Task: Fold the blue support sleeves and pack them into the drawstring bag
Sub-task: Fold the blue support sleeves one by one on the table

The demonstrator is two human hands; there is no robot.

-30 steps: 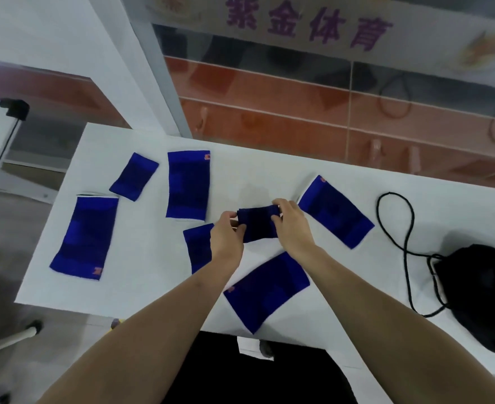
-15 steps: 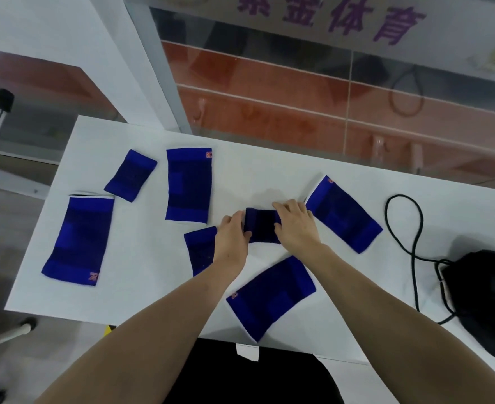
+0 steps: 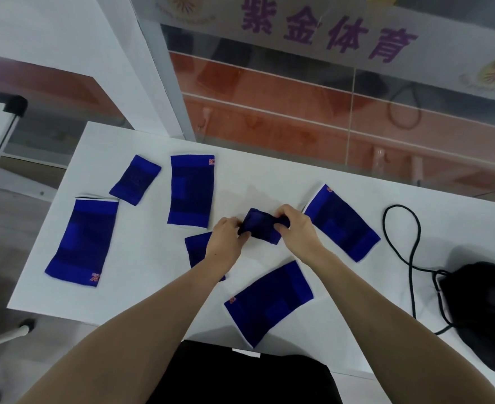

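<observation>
A folded dark blue sleeve is pinched at its left end by my left hand and at its right end by my right hand, just above the white table. Other blue sleeves lie flat around it: one at far left, a small one, one at centre-left, one partly under my left wrist, one at the right and one near the front edge. The black drawstring bag lies at the right edge, its cord looped on the table.
A glass partition with purple lettering stands behind the table. The table's left edge and front edge drop to the floor. A white board frame stands at the far left.
Both hands have lifted the folded sleeve slightly off the table and tilted it; before they were pressing it flat. The view has shifted a little.
</observation>
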